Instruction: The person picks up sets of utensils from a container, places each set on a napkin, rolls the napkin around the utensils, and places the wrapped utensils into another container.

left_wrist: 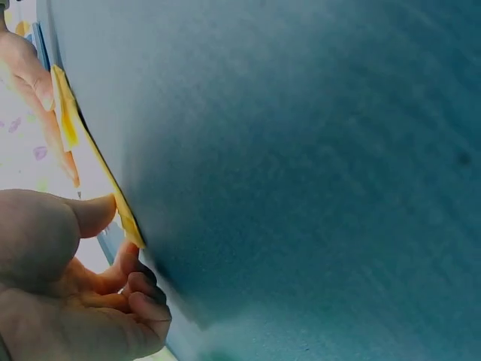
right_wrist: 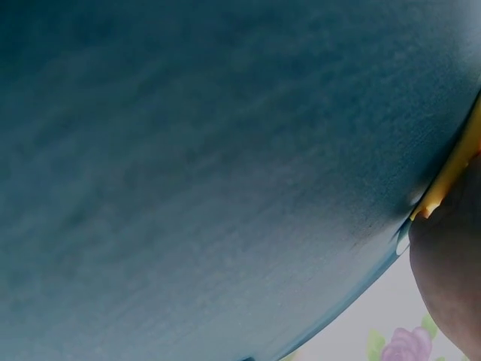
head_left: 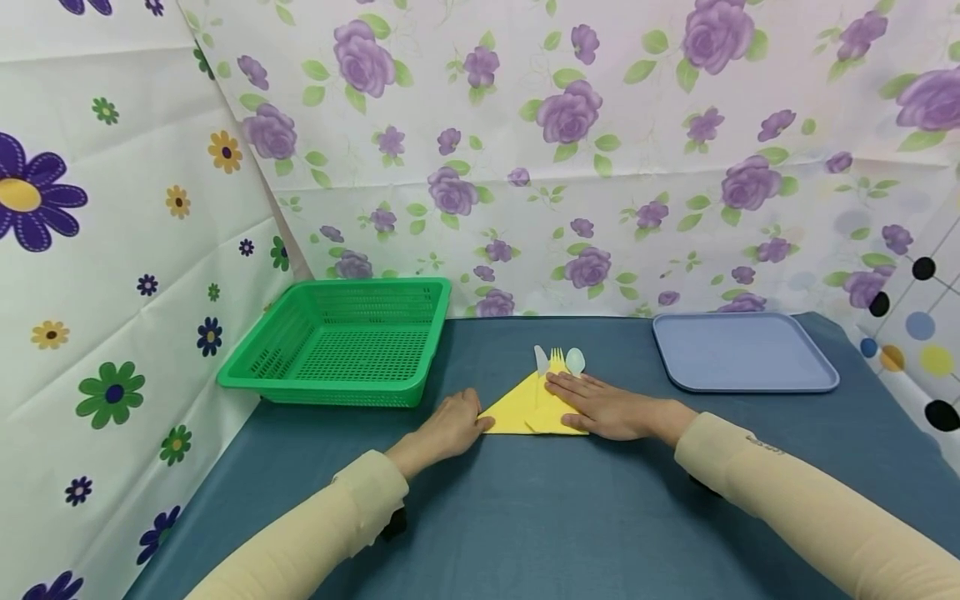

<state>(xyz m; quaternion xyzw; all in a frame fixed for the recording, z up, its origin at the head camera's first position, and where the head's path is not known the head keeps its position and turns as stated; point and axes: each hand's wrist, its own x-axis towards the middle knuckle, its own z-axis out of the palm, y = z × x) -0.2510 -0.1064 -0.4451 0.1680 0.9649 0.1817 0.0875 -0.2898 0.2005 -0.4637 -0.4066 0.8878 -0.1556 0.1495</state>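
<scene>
A folded yellow napkin (head_left: 517, 408) lies on the blue-covered table, its lower edge straight toward me. Out of its top poke a pale plastic knife (head_left: 542, 360), a yellow fork (head_left: 557, 356) and a pale spoon (head_left: 575, 361); their lower parts are hidden. My left hand (head_left: 452, 423) pinches the napkin's left corner between thumb and fingers, as the left wrist view shows with the napkin (left_wrist: 101, 162) edge at the fingertips. Flat across the napkin's right side rests my right hand (head_left: 611, 408), fingers extended. Only part of the right hand (right_wrist: 451, 256) appears in the right wrist view.
A green plastic basket (head_left: 337, 393) stands at the back left of the table (head_left: 525, 525). At the back right lies a pale blue-grey tray (head_left: 742, 354). Flowered cloth (head_left: 480, 208) hangs behind the table, and more covers the left side.
</scene>
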